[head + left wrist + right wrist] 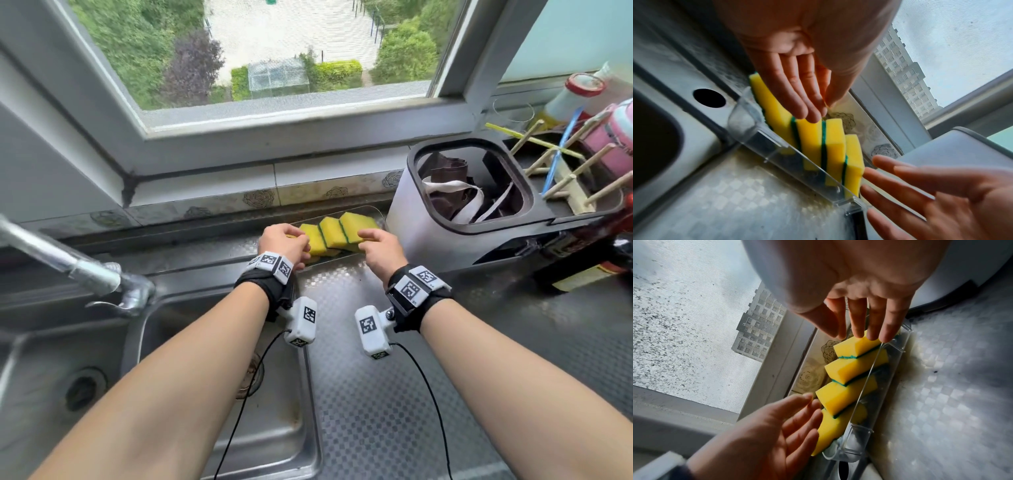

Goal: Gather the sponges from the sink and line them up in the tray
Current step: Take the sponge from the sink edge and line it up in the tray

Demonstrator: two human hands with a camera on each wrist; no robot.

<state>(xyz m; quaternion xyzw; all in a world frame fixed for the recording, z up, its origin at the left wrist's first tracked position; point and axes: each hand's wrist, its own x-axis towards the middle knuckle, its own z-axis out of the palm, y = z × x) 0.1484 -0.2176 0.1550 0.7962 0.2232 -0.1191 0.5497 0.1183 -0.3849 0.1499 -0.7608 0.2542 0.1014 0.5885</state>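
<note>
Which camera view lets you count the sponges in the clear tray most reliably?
The right wrist view: all four sponges stand uncovered in the clear tray. The left wrist view also shows four, but the left hand overlaps one. The head view shows only three clearly, as both hands cover the row's ends.

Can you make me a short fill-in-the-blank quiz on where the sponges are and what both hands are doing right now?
1. The sponges in the clear tray number ____.
2. Each sponge is yellow with a ____ scrubbing layer.
3. The left hand and right hand have straight fingers and grip ____.
4. The tray sits between the sink and the ____ bin.

Missing words: four; green; nothing; white
</note>
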